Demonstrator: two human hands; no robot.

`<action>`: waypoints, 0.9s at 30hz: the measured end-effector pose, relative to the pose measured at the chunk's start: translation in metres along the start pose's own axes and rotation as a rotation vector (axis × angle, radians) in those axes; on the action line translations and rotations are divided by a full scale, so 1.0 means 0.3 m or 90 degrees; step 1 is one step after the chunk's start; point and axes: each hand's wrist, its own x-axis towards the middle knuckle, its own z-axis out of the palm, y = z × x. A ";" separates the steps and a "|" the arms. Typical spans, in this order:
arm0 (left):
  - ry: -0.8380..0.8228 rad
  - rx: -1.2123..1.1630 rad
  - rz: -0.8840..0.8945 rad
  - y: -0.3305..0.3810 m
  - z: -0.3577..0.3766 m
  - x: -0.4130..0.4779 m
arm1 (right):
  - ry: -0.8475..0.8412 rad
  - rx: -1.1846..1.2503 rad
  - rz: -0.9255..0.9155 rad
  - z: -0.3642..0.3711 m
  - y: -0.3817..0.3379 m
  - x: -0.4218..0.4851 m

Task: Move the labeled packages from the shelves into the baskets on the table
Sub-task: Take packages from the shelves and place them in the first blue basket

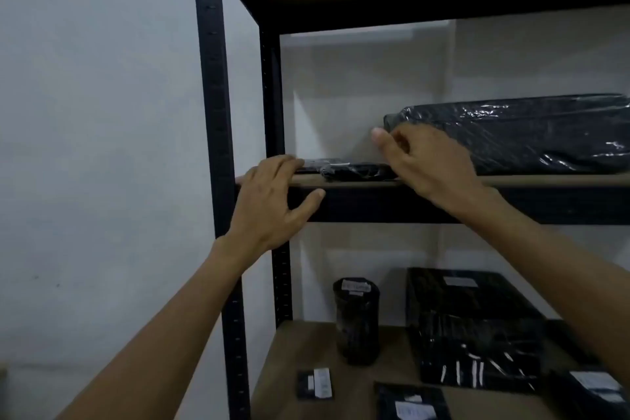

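On the upper shelf (552, 180) a large black plastic-wrapped package (531, 133) lies at the right, and a small flat black package (358, 170) lies at the left near the edge. My left hand (272, 201) rests spread on the shelf's front edge, its fingertips touching the flat package's left end. My right hand (422, 164) hovers over the flat package's right end, beside the large package's corner, fingers loosely curled, holding nothing that I can see. No basket or table is in view.
The lower shelf (293, 365) carries a black wrapped cylinder (357, 320), a large black box with a white label (474, 327), and small flat labeled packages (315, 383) (412, 404) (596, 392). Black metal uprights (213, 112) stand at the left; a white wall is behind.
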 end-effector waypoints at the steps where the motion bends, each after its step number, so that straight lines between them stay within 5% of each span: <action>1: 0.012 0.017 0.011 -0.011 0.014 0.000 | -0.013 -0.038 0.052 0.010 0.000 0.018; 6: 0.091 0.078 0.031 -0.021 0.051 -0.006 | -0.199 -0.177 0.211 0.073 0.023 0.103; 17: 0.162 0.110 0.030 -0.014 0.080 -0.014 | -0.237 0.495 0.187 0.046 0.068 0.081; 27: 0.166 0.109 0.018 -0.005 0.081 -0.015 | -0.203 0.607 0.138 0.019 0.058 0.050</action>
